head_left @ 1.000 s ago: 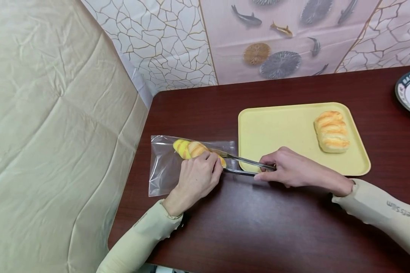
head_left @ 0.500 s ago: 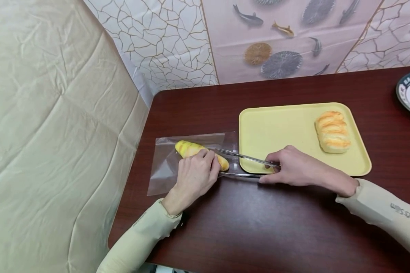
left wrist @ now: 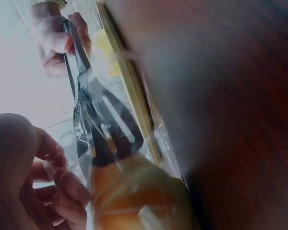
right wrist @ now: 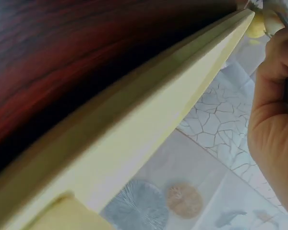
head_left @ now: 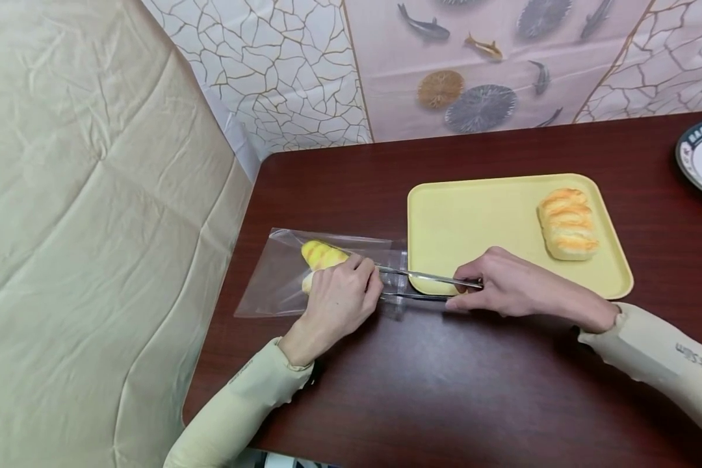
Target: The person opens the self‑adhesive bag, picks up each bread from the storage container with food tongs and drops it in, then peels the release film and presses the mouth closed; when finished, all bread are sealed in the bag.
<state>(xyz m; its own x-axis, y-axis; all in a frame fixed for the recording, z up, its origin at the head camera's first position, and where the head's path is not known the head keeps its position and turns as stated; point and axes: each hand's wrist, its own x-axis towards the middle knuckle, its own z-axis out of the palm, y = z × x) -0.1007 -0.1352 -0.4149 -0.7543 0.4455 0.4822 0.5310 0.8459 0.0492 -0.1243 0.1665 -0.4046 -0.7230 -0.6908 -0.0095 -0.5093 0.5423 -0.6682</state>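
A yellow, striped piece of bread point(head_left: 323, 253) lies inside a clear plastic bag point(head_left: 275, 276) at the left of the table, with a paler rounded part beside it. My left hand point(head_left: 342, 292) covers much of the bread and pinches the bag's film near its mouth; the left wrist view shows the curled fingers at the film. Metal tongs point(head_left: 424, 276) reach into the bag, their dark slotted head point(left wrist: 113, 127) against the orange-brown side of the bread. Over the tray's front edge, my right hand point(head_left: 497, 286) grips the tongs' handles, thumb below and fingers above, arms spread apart.
A yellow tray point(head_left: 468, 214) stands just right of the bag, bearing a loaf of bread point(head_left: 569, 224) on its right side. At the far right edge is a plate point(head_left: 687, 156) with a dark patterned rim. A quilted cream surface point(head_left: 105, 260) borders the table's left side.
The bag has shifted and turned on the table, its closed end swinging outward to the left. Less of the bread shows beyond my left hand. My right hand with the tongs has moved slightly right.
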